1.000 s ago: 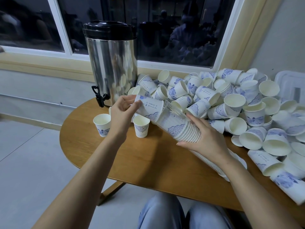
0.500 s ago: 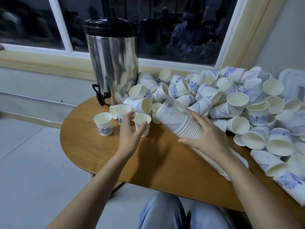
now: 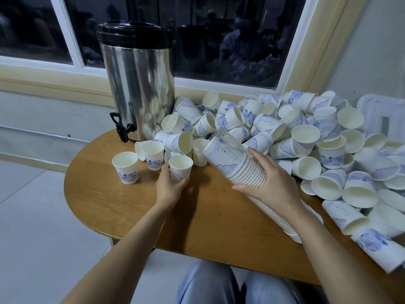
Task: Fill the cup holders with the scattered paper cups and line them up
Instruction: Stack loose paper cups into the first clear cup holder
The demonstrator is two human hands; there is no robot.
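The left hand curled its fingers round a small white paper cup with blue print, held upright low over the round wooden table; whether it touched the table could not be told. The right hand gripped a clear plastic cup holder packed with nested cups and tilted up toward the left. A heap of loose blue-patterned paper cups lay behind it, beside a steel urn with a black lid.

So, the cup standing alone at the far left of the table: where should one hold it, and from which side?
Probably grip the leftmost cup round its side wall, just under the rim, coming from the near side. It stands upright, mouth up, widens upward, and its neighbour cup stands to its right.
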